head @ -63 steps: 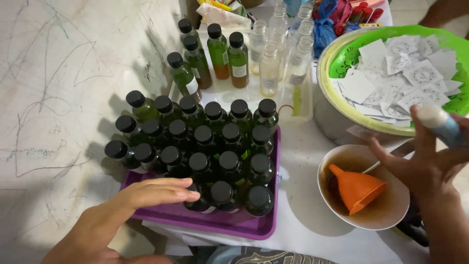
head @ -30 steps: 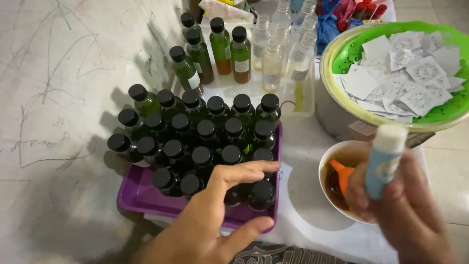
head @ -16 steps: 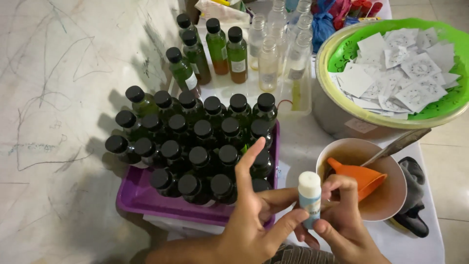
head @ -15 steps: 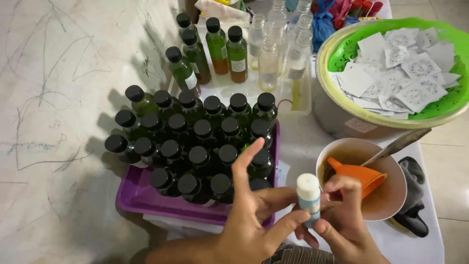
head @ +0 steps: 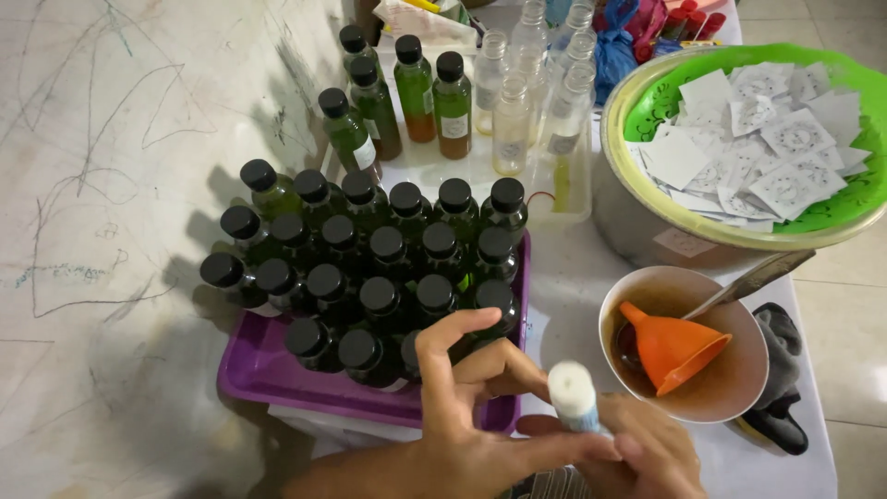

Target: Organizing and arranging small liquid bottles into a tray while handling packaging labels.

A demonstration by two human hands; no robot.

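A head-worn camera looks down on a crowded white table. Low in the frame both hands meet around a white glue stick held upright: the right hand wraps its lower barrel from below, fingers closed on it, while the left hand reaches across with thumb and a fingertip touching the stick's base and the other fingers spread loosely above, a grip that looks suited to twisting or steadying it. Just beyond the left hand sits a purple tray packed tight with small green bottles with black caps, standing upright in rows so they brace one another. Behind the tray stand a few labelled green and amber bottles and some clear empty bottles. To the right, near the glue stick, a cream bowl holds brown liquid, an orange funnel lying on its side, and a metal spoon leaning on the rim. Further back, a green basin holds loose white paper labels, within easy reach of the hands
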